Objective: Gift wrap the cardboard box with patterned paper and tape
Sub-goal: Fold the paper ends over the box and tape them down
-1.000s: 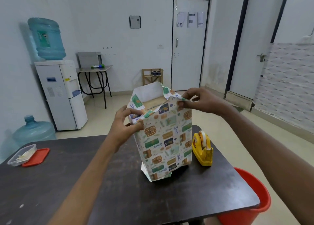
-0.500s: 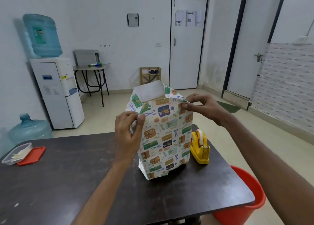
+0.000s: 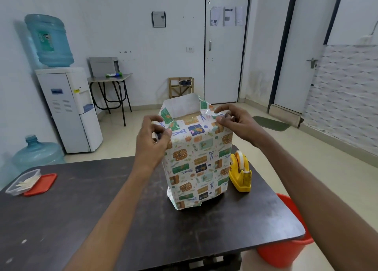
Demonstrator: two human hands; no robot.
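Observation:
The cardboard box stands upright on the dark table, wrapped in patterned paper with gift and scissor prints. Its top end is open: the far flap stands up showing its white inside, and a sliver of cardboard shows below it. My left hand pinches the paper at the top left corner of the box. My right hand pinches the paper at the top right corner. A yellow tape dispenser stands just right of the box, touching or nearly touching it.
A clear plastic container and its red lid lie at the table's left edge. A red bucket sits on the floor by the table's right corner. A water dispenser and a spare bottle stand at the left.
The near paper flap has been folded down flat against the box top. My left hand has risen to the top left corner; my right hand stays at the right corner.

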